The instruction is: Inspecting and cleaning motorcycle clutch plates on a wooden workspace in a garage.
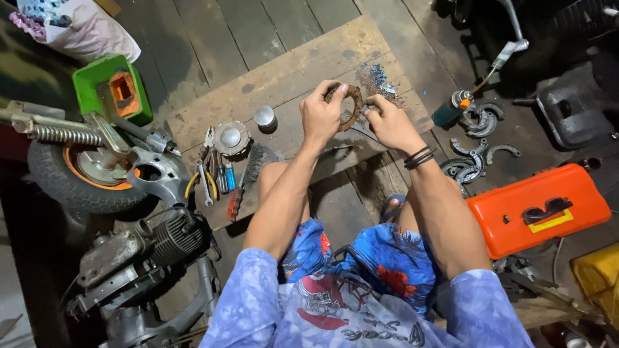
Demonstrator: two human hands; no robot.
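My left hand [320,115] grips a brown, ring-shaped clutch disc [352,104] by its left rim and holds it up over a wooden board [290,77]. My right hand [389,120] is at the disc's right edge, its fingers pinched on a small metal tool or part whose kind I cannot tell. Both forearms reach forward from my lap, and dark bands circle the right wrist. A heap of small shiny bits [379,80] lies on the board just beyond the disc.
On the board lie a round metal cover [230,138], a small silver cap [264,116], pliers, screwdrivers and a wire brush [248,174]. A small engine and wheel [84,171] stand at left, a green tub [106,87] behind. At right are an orange case [538,207] and brake shoes [474,158].
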